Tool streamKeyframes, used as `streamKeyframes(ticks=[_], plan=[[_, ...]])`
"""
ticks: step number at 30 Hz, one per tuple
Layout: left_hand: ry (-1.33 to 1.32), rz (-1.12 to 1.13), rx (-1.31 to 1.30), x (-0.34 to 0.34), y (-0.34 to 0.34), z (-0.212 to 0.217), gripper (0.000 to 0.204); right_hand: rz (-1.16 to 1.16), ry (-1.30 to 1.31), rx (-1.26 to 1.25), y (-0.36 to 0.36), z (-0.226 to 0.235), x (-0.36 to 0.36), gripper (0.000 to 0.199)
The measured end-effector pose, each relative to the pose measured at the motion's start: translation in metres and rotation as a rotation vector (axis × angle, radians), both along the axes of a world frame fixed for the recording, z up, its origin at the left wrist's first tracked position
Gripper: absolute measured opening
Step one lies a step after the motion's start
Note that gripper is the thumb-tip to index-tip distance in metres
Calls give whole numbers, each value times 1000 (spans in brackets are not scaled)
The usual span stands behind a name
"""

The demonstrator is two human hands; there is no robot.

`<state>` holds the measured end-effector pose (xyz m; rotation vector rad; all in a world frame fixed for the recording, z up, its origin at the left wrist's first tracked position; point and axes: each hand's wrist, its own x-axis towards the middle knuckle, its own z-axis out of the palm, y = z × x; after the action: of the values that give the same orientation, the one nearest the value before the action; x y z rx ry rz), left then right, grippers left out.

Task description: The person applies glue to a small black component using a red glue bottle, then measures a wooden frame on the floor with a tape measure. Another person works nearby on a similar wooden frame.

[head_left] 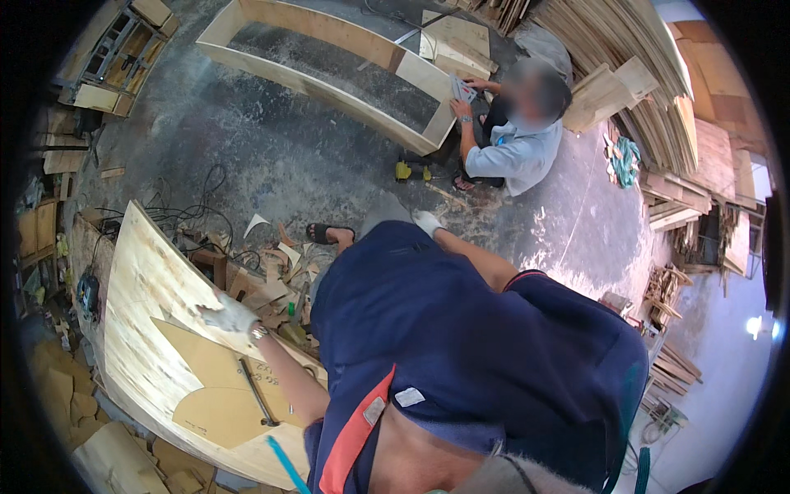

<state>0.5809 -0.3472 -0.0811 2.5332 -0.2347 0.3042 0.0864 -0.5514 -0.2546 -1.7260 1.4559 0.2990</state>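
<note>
— Left hand, gloved: what state do we record?

— Fingers loosely spread over the pale plywood sheet, near its inner edge. How firmly they press, we cannot tell.

— And the right hand?

— Gloved, at the far side of the dark blue shirt. Its fingers are too small to read; we cannot tell whether they grip anything.

— Location of the sheet?

— At our left, support hidden. On it lies a brown template with a dark bar across it; the left forearm and shirt cover the near part.

— Containers?

— One long, open wooden frame on the floor ahead, concrete showing within its walls.

— Obstructions?

— Wood scraps and tangled black cables beside the sheet. At the frame's right end a co-worker crouches, both hands at a grey tool; we note a yellow tool nearby. Dark lens rim cuts off the corners.
</note>
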Motion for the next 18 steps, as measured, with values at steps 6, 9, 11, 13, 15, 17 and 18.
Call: streamKeyframes(ticks=[6,9,11,13,15,17,18], plan=[[8,-67,134,143,15,-7,96,-55,-155,-73,-6,-10,98,44],[103,-77,152,166,4,-8,95,29,-136,-36,-20,-45,105,47],[118,-95,93,176,10,-18,94,13,-142,15,-23,-42,114,51],[72,-78,136,186,5,-28,94,49,-100,40,-35,-44,113,53],[102,-13,242,208,25,-41,94,83,-70,98,-47,-16,139,55],[173,10,212,216,7,-30,94,98,17,80,-64,6,144,52],[207,26,200,218,-3,-21,95,110,58,73,-72,14,148,51]])
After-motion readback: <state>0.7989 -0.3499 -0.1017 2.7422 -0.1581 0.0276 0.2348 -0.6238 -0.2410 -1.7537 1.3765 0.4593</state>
